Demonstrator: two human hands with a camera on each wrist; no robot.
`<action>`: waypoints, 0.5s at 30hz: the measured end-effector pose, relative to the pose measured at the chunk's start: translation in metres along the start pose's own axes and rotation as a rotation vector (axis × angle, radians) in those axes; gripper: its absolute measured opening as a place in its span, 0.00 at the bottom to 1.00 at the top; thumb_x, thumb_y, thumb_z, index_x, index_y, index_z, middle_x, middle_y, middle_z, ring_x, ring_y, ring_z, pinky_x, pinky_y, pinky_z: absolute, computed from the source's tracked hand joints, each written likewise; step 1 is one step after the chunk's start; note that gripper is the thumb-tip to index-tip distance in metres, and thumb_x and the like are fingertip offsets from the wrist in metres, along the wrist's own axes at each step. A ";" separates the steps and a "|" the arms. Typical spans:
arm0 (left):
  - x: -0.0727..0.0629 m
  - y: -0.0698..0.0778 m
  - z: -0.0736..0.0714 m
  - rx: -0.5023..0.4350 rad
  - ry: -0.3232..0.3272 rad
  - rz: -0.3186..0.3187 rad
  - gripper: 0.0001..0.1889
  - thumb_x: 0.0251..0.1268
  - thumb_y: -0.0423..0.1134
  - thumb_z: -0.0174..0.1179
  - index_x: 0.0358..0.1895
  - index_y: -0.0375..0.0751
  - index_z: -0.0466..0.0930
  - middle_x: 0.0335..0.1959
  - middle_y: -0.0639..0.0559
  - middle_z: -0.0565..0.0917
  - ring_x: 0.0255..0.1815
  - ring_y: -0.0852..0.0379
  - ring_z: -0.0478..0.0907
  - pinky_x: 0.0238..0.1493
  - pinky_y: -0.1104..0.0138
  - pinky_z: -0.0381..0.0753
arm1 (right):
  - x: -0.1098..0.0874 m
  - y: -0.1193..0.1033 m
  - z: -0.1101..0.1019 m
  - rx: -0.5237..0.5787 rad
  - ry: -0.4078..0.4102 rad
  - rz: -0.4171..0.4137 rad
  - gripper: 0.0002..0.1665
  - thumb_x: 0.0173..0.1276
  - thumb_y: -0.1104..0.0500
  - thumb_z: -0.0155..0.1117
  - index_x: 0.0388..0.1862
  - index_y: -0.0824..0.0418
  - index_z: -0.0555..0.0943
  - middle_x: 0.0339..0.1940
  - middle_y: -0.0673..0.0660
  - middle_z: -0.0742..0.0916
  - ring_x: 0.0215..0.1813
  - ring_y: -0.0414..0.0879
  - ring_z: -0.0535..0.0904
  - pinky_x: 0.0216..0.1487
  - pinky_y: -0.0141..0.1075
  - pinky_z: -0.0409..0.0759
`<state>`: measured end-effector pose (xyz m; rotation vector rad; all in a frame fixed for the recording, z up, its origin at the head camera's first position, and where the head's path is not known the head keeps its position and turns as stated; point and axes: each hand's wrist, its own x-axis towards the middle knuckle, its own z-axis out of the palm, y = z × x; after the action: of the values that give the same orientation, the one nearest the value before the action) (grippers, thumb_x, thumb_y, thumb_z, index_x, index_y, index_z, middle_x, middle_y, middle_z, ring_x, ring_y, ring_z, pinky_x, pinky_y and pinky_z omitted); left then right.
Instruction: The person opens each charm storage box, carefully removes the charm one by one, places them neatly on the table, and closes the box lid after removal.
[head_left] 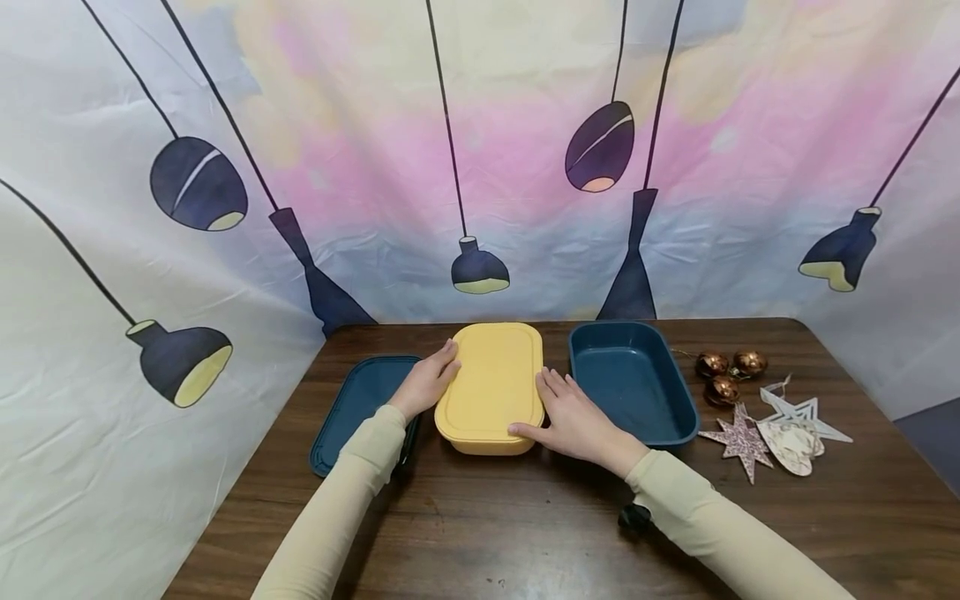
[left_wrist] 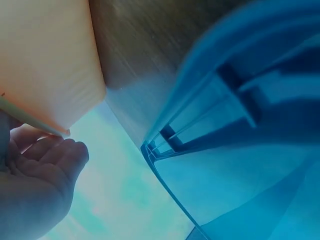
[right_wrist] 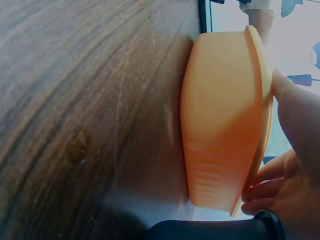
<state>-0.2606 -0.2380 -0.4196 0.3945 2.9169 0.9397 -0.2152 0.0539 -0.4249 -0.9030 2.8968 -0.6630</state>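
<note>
A yellow food container (head_left: pixel 495 375) with its matching lid on stands at the middle of the table, between both hands. My left hand (head_left: pixel 426 383) holds the lid's left edge; in the left wrist view its fingers (left_wrist: pixel 55 152) bend at the rim. On the right side, my right hand (head_left: pixel 581 421) grips the lid's edge, its thumb over the near right corner. The right wrist view shows the container's side wall (right_wrist: pixel 222 120) and the fingers along the rim. A dark blue lid (head_left: pixel 352 408) lies left of the container, partly behind the left forearm.
An open dark blue container (head_left: pixel 630 379) stands to the right. Beyond it lie several brown shiny baubles (head_left: pixel 723 392), a pink glitter star (head_left: pixel 742 442), a white star (head_left: pixel 813 417) and a pale heart ornament (head_left: pixel 791 446). A printed cloth (head_left: pixel 405 167) hangs behind the table (head_left: pixel 480 533).
</note>
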 end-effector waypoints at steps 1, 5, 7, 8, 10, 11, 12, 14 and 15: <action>0.000 0.000 0.000 0.004 -0.004 -0.002 0.30 0.84 0.47 0.43 0.81 0.39 0.50 0.81 0.45 0.50 0.79 0.45 0.54 0.75 0.50 0.59 | 0.000 0.000 0.000 0.001 -0.009 0.001 0.66 0.65 0.22 0.55 0.78 0.73 0.57 0.79 0.70 0.61 0.80 0.59 0.54 0.79 0.53 0.51; 0.000 0.000 0.001 0.010 -0.010 -0.008 0.30 0.85 0.47 0.43 0.80 0.39 0.50 0.81 0.43 0.50 0.79 0.46 0.53 0.75 0.51 0.58 | 0.000 0.000 0.000 0.009 -0.027 0.015 0.67 0.64 0.20 0.54 0.79 0.72 0.56 0.79 0.69 0.61 0.81 0.58 0.54 0.79 0.51 0.50; 0.001 0.000 0.001 0.010 -0.007 -0.009 0.30 0.85 0.47 0.43 0.80 0.39 0.50 0.81 0.42 0.51 0.80 0.47 0.53 0.76 0.51 0.58 | 0.000 0.000 -0.001 0.016 -0.031 0.022 0.67 0.63 0.20 0.54 0.79 0.71 0.56 0.80 0.69 0.60 0.81 0.58 0.54 0.79 0.51 0.50; 0.001 0.000 0.001 0.010 -0.006 -0.009 0.30 0.85 0.47 0.43 0.80 0.38 0.50 0.81 0.42 0.51 0.80 0.46 0.52 0.76 0.51 0.58 | -0.001 0.000 -0.001 0.018 -0.032 0.024 0.67 0.63 0.20 0.54 0.79 0.71 0.56 0.80 0.69 0.60 0.81 0.58 0.54 0.79 0.52 0.50; 0.001 0.000 0.002 0.015 -0.002 -0.010 0.30 0.85 0.46 0.43 0.80 0.38 0.50 0.81 0.41 0.51 0.80 0.46 0.53 0.76 0.51 0.58 | -0.001 -0.001 -0.001 0.023 -0.036 0.027 0.67 0.63 0.20 0.54 0.79 0.71 0.56 0.80 0.69 0.60 0.81 0.59 0.53 0.79 0.52 0.50; 0.001 0.000 0.002 0.017 0.001 -0.010 0.30 0.85 0.46 0.43 0.80 0.38 0.50 0.81 0.41 0.52 0.80 0.46 0.53 0.76 0.51 0.58 | -0.001 -0.001 -0.001 0.022 -0.038 0.028 0.67 0.63 0.20 0.54 0.79 0.71 0.55 0.80 0.69 0.60 0.81 0.59 0.53 0.79 0.52 0.50; 0.001 0.000 0.002 0.018 0.002 -0.010 0.30 0.85 0.46 0.43 0.80 0.38 0.51 0.81 0.41 0.52 0.80 0.46 0.53 0.76 0.51 0.58 | -0.001 -0.002 -0.002 0.020 -0.039 0.028 0.67 0.63 0.20 0.54 0.79 0.71 0.55 0.80 0.69 0.60 0.81 0.59 0.53 0.79 0.52 0.50; 0.001 0.001 0.001 0.020 0.007 -0.008 0.30 0.85 0.46 0.43 0.80 0.38 0.51 0.81 0.41 0.52 0.80 0.46 0.53 0.76 0.51 0.58 | -0.001 -0.002 -0.002 0.016 -0.037 0.026 0.67 0.63 0.20 0.53 0.79 0.71 0.55 0.80 0.69 0.60 0.81 0.59 0.54 0.79 0.52 0.50; 0.000 0.002 0.001 0.020 0.008 -0.008 0.30 0.85 0.46 0.43 0.80 0.38 0.51 0.81 0.41 0.52 0.80 0.46 0.53 0.76 0.51 0.58 | -0.001 -0.002 -0.002 0.015 -0.035 0.026 0.67 0.63 0.20 0.53 0.79 0.71 0.55 0.80 0.69 0.60 0.81 0.59 0.54 0.79 0.52 0.50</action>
<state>-0.2604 -0.2359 -0.4193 0.3808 2.9351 0.9144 -0.2135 0.0538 -0.4227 -0.8650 2.8631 -0.6596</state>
